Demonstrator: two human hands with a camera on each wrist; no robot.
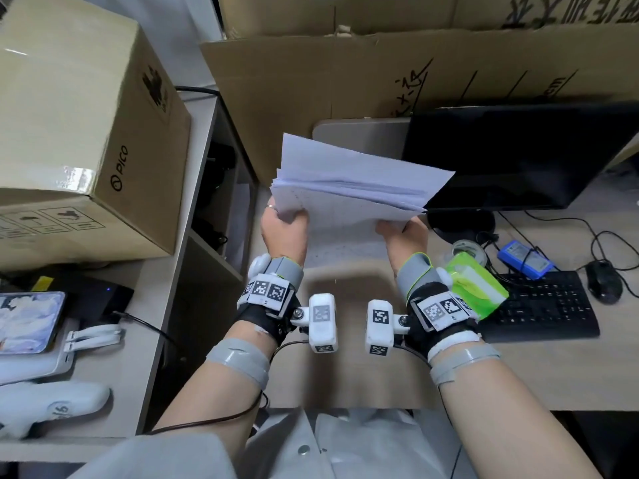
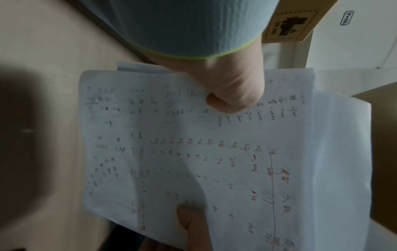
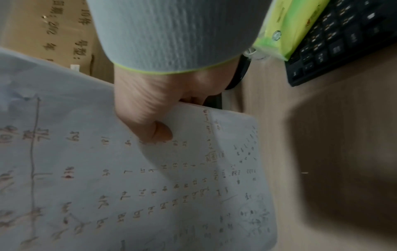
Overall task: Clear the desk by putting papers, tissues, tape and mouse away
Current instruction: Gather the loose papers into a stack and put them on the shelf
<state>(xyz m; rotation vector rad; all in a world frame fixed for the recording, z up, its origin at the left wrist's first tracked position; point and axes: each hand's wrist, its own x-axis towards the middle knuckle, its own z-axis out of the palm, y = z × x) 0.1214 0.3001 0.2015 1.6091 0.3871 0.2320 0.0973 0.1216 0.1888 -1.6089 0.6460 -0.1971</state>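
Observation:
A stack of white papers (image 1: 349, 188) with handwritten notes is held up above the desk by both hands. My left hand (image 1: 283, 226) grips its near left corner, thumb on the written sheet (image 2: 193, 152). My right hand (image 1: 403, 236) grips the near right corner, thumb pressed on the papers (image 3: 171, 178). A green tissue pack (image 1: 479, 288) lies on the left end of the keyboard. A clear tape roll (image 1: 468, 248) sits behind it. The black mouse (image 1: 603, 280) rests right of the keyboard.
A black keyboard (image 1: 546, 305) and a dark monitor (image 1: 511, 157) occupy the right of the desk (image 1: 345, 340). A blue battery pack (image 1: 524, 259) with cables lies behind the keyboard. Cardboard boxes (image 1: 69, 133) stand at left and behind. An open shelf (image 1: 218, 188) is at left.

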